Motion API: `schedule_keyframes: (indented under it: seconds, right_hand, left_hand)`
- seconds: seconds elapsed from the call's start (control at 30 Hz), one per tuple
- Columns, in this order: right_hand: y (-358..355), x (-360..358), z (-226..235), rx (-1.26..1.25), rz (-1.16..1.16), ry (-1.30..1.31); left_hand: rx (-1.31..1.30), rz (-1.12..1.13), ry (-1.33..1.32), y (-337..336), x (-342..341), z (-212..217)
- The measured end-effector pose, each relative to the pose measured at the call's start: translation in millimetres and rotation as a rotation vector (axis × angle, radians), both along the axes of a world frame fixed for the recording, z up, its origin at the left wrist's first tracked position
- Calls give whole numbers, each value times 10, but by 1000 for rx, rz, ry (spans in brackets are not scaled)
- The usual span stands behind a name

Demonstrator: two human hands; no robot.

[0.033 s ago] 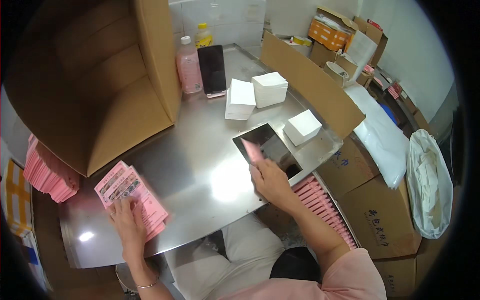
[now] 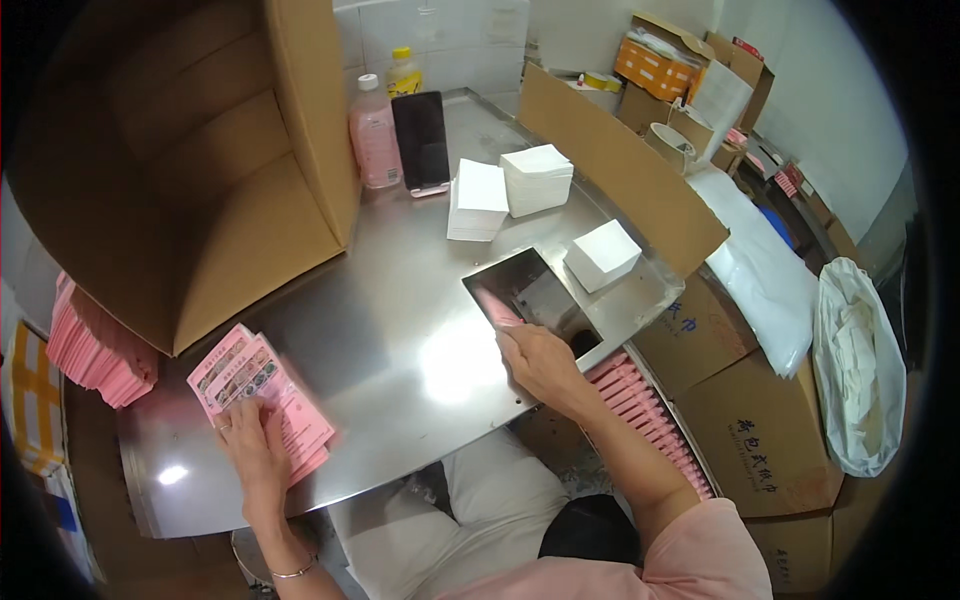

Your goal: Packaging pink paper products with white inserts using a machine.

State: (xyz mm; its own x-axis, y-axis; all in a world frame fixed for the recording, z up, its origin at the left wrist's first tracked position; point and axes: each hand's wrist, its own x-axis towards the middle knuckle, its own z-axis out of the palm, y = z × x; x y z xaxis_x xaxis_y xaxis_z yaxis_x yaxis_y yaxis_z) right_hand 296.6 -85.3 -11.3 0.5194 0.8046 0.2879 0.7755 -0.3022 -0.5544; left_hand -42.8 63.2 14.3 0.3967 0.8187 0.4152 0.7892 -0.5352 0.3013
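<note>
My left hand [image 2: 254,445] lies on two overlapping piles of pink printed packets [image 2: 297,408] at the left front of the metal table [image 2: 390,385]. Its fingers rest across the top packet, slightly bent. Over the rectangular opening [image 2: 520,268] in the table's right part, my right hand [image 2: 545,368] pinches a thin pink packet [image 2: 494,306]; that packet is tilted, a little blurred and partly hidden by the fingers. Near the opening stand white stacks of folded tissues [image 2: 478,205].
A large open cardboard box [image 2: 255,240] stands at the left, with a row of pink packets [image 2: 95,345] beside it. Behind are a phone on a stand [image 2: 422,145] and a pink bottle [image 2: 376,140]. A cardboard flap [image 2: 620,165] edges the right; pink packets [image 2: 640,410] fill a box below.
The pink packet in my right hand has tipped lower over the opening. My left hand stays on the piles.
</note>
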Motion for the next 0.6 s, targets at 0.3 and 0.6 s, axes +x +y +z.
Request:
schedule_keyframes:
  seconds: [0.3, 0.6]
  right_hand:
    - [-257, 744, 527, 321, -73, -574]
    - [-183, 1324, 215, 124, -212, -607]
  left_hand:
    - [244, 52, -78, -34, -67, 203]
    - [117, -487, 14, -666, 1310, 18]
